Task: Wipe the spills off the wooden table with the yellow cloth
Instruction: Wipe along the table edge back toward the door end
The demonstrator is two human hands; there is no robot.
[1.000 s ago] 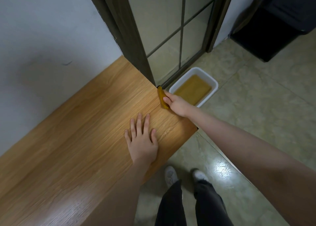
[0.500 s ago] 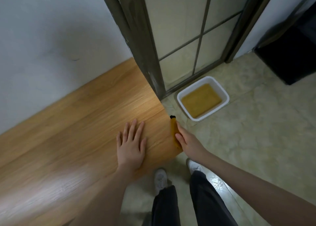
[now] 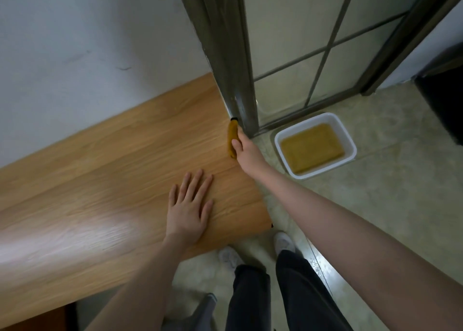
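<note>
White tub [image 3: 350, 140] holds yellowish liquid; right hand [image 3: 246, 150] grips yellow cloth [image 3: 231, 137].

— Item one?
— Wooden table [image 3: 112, 180]: light oak-grain top, glossy with a pale glare patch, set against the wall.
— Item two?
— Yellow cloth [image 3: 231, 140]: mustard, bunched into a narrow roll, lying along the table's right edge near the far corner.

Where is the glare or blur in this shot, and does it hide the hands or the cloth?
Head view: a broad glare patch and motion blur on the near-left wooden table; wide-angle bending at edges. The left hand, right hand and yellow cloth stay fairly sharp.
</note>
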